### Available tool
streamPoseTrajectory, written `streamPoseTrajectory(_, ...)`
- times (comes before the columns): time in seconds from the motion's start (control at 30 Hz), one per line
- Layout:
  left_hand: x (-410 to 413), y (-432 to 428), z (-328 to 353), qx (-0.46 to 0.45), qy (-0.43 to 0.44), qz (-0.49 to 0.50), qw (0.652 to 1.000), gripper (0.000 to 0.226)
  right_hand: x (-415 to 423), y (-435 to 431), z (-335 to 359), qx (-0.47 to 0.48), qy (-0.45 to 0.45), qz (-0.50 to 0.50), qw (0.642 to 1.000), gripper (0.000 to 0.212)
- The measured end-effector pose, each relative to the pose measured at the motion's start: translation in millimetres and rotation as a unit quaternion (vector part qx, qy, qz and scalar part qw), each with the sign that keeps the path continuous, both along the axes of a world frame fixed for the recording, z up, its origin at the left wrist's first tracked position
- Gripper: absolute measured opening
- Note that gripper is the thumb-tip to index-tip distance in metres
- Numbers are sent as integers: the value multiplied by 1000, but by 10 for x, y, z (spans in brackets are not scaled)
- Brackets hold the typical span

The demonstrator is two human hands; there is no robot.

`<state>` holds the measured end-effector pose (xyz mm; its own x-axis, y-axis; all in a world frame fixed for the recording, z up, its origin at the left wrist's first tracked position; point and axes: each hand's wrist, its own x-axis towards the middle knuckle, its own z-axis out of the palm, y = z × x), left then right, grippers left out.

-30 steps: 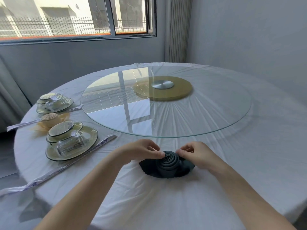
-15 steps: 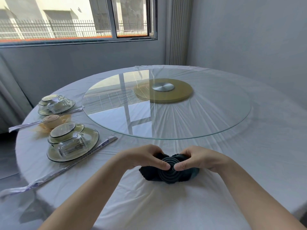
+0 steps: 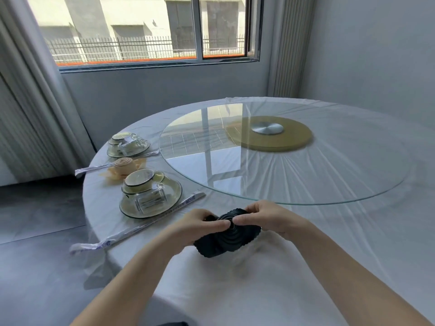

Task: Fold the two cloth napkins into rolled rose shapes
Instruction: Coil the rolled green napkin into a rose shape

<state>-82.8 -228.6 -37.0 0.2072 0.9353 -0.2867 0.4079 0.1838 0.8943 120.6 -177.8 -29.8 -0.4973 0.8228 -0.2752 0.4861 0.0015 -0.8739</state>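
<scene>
Round white-draped surface (image 3: pixel 306 267) is carrying a glass turntable (image 3: pixel 294 175) at its centre. Left of the turntable, a nearer place setting (image 3: pixel 150 194) and a farther place setting (image 3: pixel 128 144) are sitting. Just in front of the turntable's near edge, left hand (image 3: pixel 200 222) and right hand (image 3: pixel 268 215) are gripping a dark napkin rose (image 3: pixel 226 241) from either side, fingers curled round it, thumb tips nearly meeting over the spiral. Cannot tell if it is touching the cloth. Beige napkin rose (image 3: pixel 123 163) is sitting left of the turntable, between the settings.
</scene>
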Motion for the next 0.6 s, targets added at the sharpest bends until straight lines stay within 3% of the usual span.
streamPoseTrajectory(0.17,-433,-138,2,8,-48,114,992,53,-598,102,-48,7,24,17,1000,41)
streamPoseTrajectory(0.27,-616,-181,-28,8,-54,147,988,58,-845,153,-88,10,22,22,999,53)
streamPoseTrajectory(0.33,-689,-203,-47,0,-57,168,984,48,-947,169,-101,13,8,22,1000,56)
streamPoseTrajectory(0.43,-749,-222,-74,0,-52,185,981,37,-1036,183,-98,16,-11,39,999,61)
streamPoseTrajectory(0.53,-776,-240,-73,3,-43,197,979,46,-1086,186,-74,24,-21,55,998,46)
streamPoseTrajectory(0.6,-772,-235,-81,17,2,197,980,46,-1102,198,-82,27,-19,60,998,62)
